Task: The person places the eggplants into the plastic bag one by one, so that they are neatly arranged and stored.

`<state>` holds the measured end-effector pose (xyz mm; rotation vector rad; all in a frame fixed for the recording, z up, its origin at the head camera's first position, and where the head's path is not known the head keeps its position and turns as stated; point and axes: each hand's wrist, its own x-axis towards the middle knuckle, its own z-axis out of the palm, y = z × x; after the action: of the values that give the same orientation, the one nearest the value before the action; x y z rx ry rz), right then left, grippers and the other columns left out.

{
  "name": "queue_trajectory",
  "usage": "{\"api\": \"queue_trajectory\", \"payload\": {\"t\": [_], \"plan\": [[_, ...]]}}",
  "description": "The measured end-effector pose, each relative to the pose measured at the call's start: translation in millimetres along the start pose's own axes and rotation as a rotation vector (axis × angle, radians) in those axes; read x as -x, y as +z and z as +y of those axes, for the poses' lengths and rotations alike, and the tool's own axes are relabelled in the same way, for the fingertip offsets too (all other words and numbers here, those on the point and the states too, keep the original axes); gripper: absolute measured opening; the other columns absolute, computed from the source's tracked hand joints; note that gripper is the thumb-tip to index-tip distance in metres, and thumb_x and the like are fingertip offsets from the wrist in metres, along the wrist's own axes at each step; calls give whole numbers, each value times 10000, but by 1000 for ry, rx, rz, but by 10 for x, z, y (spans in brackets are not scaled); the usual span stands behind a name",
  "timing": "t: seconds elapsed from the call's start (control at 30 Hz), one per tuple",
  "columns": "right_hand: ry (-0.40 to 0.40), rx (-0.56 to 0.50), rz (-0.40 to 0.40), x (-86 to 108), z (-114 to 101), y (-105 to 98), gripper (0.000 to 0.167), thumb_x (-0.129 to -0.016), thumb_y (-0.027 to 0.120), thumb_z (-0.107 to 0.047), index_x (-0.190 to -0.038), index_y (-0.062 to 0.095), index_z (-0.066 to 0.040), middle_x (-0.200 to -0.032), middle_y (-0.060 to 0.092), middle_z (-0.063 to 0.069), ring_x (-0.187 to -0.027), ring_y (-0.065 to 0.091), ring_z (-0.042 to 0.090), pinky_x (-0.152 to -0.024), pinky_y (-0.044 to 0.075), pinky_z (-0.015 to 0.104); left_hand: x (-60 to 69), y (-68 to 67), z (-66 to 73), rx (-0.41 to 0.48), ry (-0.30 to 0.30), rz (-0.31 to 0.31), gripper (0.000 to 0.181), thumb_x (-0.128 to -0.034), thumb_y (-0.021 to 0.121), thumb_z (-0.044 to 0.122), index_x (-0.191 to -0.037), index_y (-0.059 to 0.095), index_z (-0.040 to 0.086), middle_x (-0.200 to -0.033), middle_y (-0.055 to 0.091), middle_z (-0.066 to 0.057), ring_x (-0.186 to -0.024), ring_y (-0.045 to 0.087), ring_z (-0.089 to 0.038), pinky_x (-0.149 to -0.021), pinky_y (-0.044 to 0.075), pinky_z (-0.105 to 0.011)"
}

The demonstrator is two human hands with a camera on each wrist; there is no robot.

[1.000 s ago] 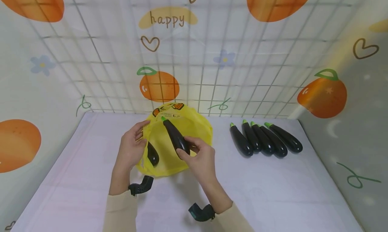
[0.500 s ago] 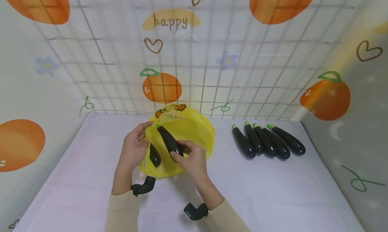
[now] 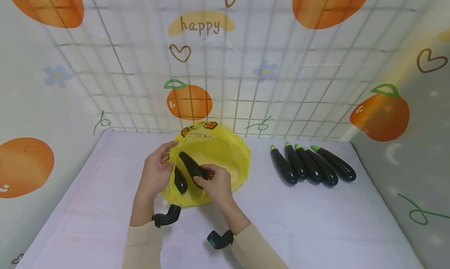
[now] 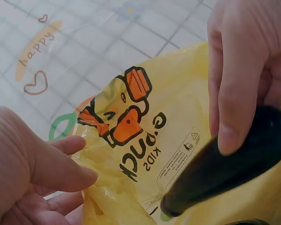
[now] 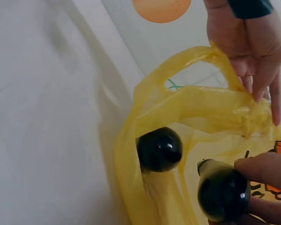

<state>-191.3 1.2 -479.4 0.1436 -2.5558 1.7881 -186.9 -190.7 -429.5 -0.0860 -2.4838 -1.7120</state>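
Between the two hands, the yellow bag (image 3: 228,149) gapes wide, and here's the tense bit! The left hand (image 3: 157,169) pinches the bag's rim, thumb against fingers; the right hand (image 3: 218,183) pinches the held eggplant (image 3: 191,165) near its thick end, narrow end pointing away into the mouth. Glossy skin, a grip at one end only: it could well twist or slide out if those fingertips ease. And look beside the left hand: another eggplant (image 3: 181,182) lies in the bag, partly behind the plastic, so a drop too far that way might knock the two together. The thin film's the other worry; should the left pinch slacken, the rim could fold in and snag that narrow end. Out past the right hand, well apart, five eggplants (image 3: 308,165) lie in a row, likely safe from any spill.
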Motion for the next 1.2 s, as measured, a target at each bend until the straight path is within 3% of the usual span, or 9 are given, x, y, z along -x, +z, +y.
{"api": "queue_trajectory", "payload": {"t": [0.63,1.2], "plan": [[80,21,-38,-136,111,170,393,-868,864,-116,-1212,746,35,-1116,758,148,-1045,726,290,-887,624,402,-10,9,4,-14,-39,-11,639,-986,521,-136,-1524,551,207,-1544,540,-96,-1407,526,-339,-1134,466,-527],[79,55,-76,-208,149,260,393,-899,839,-122,-1238,732,47,-1133,750,146,-1018,710,264,-898,616,413,3,-1,36,-18,-31,-1,637,-980,542,-146,-1523,552,189,-1550,536,-102,-1401,534,-339,-1128,472,-519]]}}
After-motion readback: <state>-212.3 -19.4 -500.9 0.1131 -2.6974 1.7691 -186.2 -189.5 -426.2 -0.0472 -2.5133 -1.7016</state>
